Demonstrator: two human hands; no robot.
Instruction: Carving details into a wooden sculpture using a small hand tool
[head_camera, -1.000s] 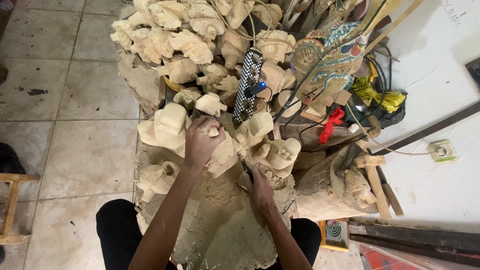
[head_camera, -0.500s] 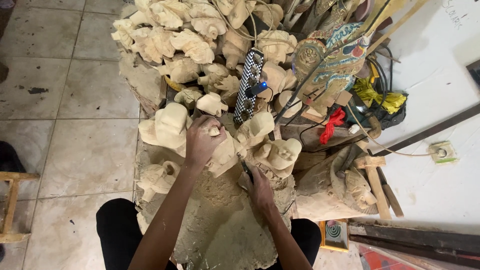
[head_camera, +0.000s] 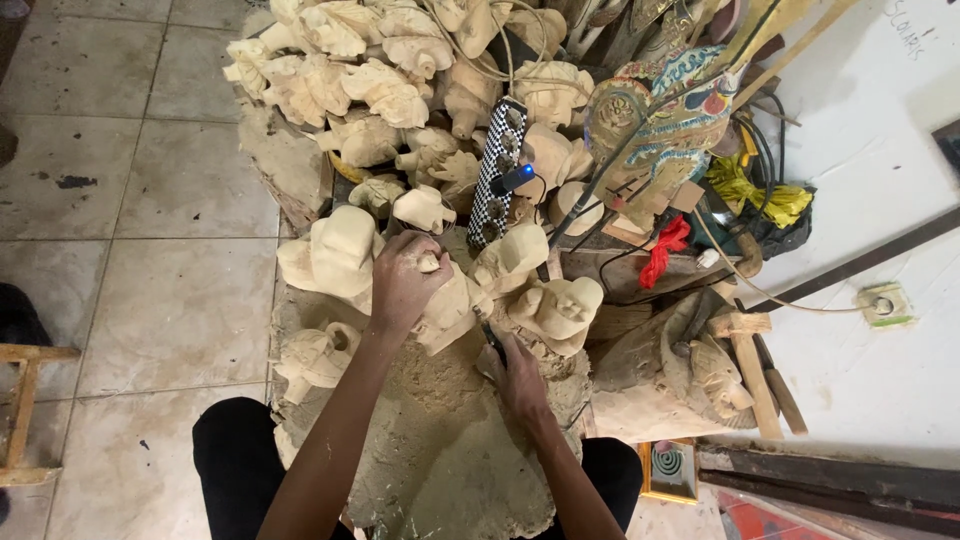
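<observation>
My left hand (head_camera: 405, 282) grips the top of a pale, half-carved wooden figure (head_camera: 448, 306) and holds it down on a sawdust-covered block (head_camera: 440, 440) between my knees. My right hand (head_camera: 515, 370) is closed around a thin dark carving tool (head_camera: 490, 335) whose tip meets the lower right side of that figure. Other unfinished pale carvings lie close: a blocky one (head_camera: 340, 250) left of my left hand and a rounded head (head_camera: 560, 308) just right of the tool.
A heap of pale unfinished carvings (head_camera: 380, 90) fills the floor ahead. A chequered power strip (head_camera: 497, 170) with cables lies among them. Painted flat puppets (head_camera: 660, 120), red cloth (head_camera: 668, 248) and a wooden mallet (head_camera: 745, 360) sit right. Tiled floor (head_camera: 120, 250) lies left.
</observation>
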